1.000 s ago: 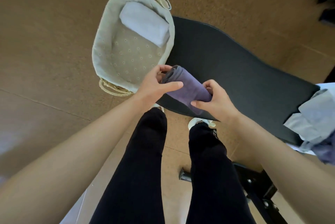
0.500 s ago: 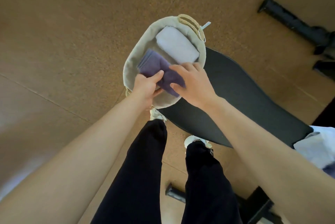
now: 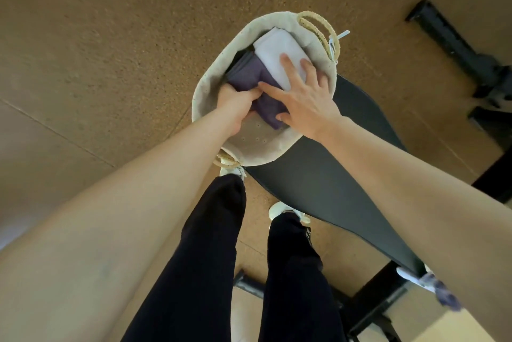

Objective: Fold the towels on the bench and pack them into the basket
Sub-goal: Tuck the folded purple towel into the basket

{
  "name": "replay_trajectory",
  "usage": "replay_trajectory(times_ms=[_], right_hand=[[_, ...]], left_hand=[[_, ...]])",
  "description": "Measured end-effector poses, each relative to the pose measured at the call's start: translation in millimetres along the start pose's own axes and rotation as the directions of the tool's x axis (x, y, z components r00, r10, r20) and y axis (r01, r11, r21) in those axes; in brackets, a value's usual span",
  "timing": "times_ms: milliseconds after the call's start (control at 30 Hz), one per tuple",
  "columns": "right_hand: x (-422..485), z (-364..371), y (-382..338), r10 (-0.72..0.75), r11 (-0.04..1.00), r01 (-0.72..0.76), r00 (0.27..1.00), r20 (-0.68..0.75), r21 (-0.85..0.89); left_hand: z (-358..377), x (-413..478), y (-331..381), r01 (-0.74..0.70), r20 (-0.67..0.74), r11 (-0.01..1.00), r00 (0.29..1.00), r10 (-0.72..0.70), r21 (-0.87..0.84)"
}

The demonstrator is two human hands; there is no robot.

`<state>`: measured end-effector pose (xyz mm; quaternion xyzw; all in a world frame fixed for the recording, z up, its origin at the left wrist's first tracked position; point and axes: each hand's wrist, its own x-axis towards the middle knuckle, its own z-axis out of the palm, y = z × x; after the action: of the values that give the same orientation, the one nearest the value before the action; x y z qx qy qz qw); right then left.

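The purple towel (image 3: pixel 249 75) is lying inside the lined basket (image 3: pixel 205 86) at the far end of the black bench (image 3: pixel 318 175), pressed against the near-left side of the folded white towel (image 3: pixel 277 45). Your left hand (image 3: pixel 238 103) is gripping its near-left edge with curled fingers. Your right hand (image 3: pixel 307 95) is pressing flat, fingers spread, across both towels. The purple towel's long axis is running far-left to near-right, parallel to the white one, so your left hand, being nearer, looks best placed for seating it.
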<state>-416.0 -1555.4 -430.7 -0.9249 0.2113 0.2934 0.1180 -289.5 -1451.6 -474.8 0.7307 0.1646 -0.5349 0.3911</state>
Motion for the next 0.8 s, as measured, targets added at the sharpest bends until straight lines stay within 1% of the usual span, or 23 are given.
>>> replay_trajectory(times_ms=[67, 133, 167, 200, 233, 267, 300, 333, 367, 400, 433, 467, 533, 633, 800], right_hand=[[1.0, 4.1, -2.9, 0.02, 1.0, -0.02, 1.0, 0.005, -0.023], [2.5, 8.2, -5.5, 0.039, 0.999, -0.039, 0.999, 0.004, -0.035], [3.7, 9.4, -6.2, 0.045, 0.998, -0.045, 0.999, 0.003, -0.042], [4.9, 10.4, -6.7, 0.05, 0.998, -0.05, 0.999, 0.0, -0.045], [5.9, 11.0, -6.8, 0.054, 0.998, -0.054, 0.999, -0.001, -0.044], [6.4, 11.9, -6.5, 0.058, 0.998, -0.058, 0.998, 0.0, -0.039], [6.7, 12.8, -5.9, 0.061, 0.998, -0.06, 0.998, 0.001, -0.034], [6.6, 13.4, -5.3, 0.06, 0.998, -0.06, 0.998, -0.002, -0.03], [6.6, 13.9, -5.0, 0.059, 0.998, -0.06, 0.998, -0.008, -0.024], [6.6, 14.4, -4.8, 0.058, 0.998, -0.058, 0.998, -0.013, -0.015], [6.6, 14.6, -4.7, 0.056, 0.998, -0.056, 0.998, -0.016, -0.004], [7.2, 15.4, -4.7, 0.055, 0.998, -0.055, 0.998, -0.016, 0.009], [8.6, 16.8, -4.0, 0.054, 0.998, -0.053, 0.998, -0.014, 0.035], [8.9, 22.4, -2.9, 0.048, 0.997, -0.048, 0.999, -0.01, 0.066], [10.7, 25.1, -3.3, 0.04, 0.997, -0.041, 0.999, 0.006, 0.061]], left_hand=[[-1.0, -4.7, -0.1, -0.08, -0.106, 0.977, 0.989, 0.103, 0.197], [-1.6, -19.5, -6.0, -0.139, -0.211, 0.924, 0.951, 0.225, 0.357], [-2.4, -30.1, -10.5, -0.182, -0.237, 0.897, 0.926, 0.294, 0.404], [-3.7, -40.2, -17.1, -0.261, -0.22, 0.849, 0.892, 0.394, 0.46], [-5.6, -49.6, -23.4, -0.367, -0.156, 0.76, 0.842, 0.517, 0.537], [-7.3, -55.8, -29.4, -0.472, -0.057, 0.631, 0.772, 0.633, 0.616], [-8.8, -58.1, -33.7, -0.545, 0.048, 0.49, 0.701, 0.712, 0.68], [-9.9, -55.3, -35.8, -0.58, 0.142, 0.364, 0.648, 0.748, 0.729], [-10.4, -49.8, -36.4, -0.584, 0.219, 0.265, 0.627, 0.748, 0.767], [-10.4, -45.3, -35.2, -0.565, 0.27, 0.198, 0.636, 0.723, 0.801], [-10.2, -40.7, -34.0, -0.532, 0.29, 0.161, 0.663, 0.69, 0.831], [-10.0, -35.8, -33.2, -0.506, 0.296, 0.149, 0.691, 0.659, 0.85], [-8.9, -27.6, -32.0, -0.486, 0.298, 0.157, 0.727, 0.619, 0.86], [-5.9, -21.8, -32.5, -0.475, 0.27, 0.18, 0.728, 0.63, 0.861], [0.4, -24.1, -25.4, -0.409, 0.259, 0.117, 0.747, 0.612, 0.905]])
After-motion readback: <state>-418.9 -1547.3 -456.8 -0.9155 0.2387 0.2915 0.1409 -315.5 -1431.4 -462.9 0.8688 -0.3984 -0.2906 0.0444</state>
